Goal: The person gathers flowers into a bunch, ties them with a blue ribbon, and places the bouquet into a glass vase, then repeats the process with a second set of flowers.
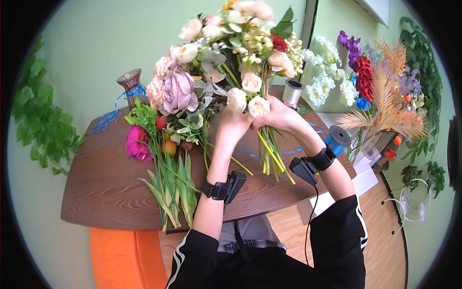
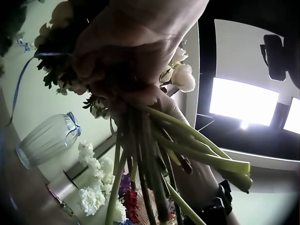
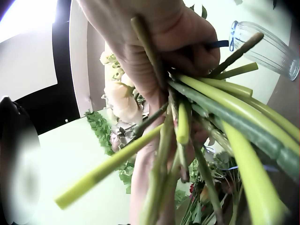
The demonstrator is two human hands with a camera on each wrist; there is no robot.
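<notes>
A bouquet of cream, pink and red flowers (image 1: 251, 83) is held up above the table, its green stems (image 1: 273, 154) pointing down. My left hand (image 1: 233, 124) and right hand (image 1: 283, 115) meet just under the blooms, both gripping the stems. In the left wrist view, the fingers of the left hand (image 2: 131, 42) curl round the bundle, and a thin blue ribbon (image 2: 22, 77) runs from it. A short piece of blue ribbon (image 3: 218, 44) shows at the fingers of the right hand (image 3: 164, 35) in the right wrist view. The ribbon's path within the grip is hidden.
On the brown table (image 1: 106, 192) are a magenta flower (image 1: 138, 143), tulips (image 1: 170, 147) and a glass vase (image 1: 130, 83) with blue ribbon. A silver spool (image 1: 292, 92) and a blue spool (image 1: 338, 139) stand at the right, near a vase of mixed flowers (image 1: 380, 101).
</notes>
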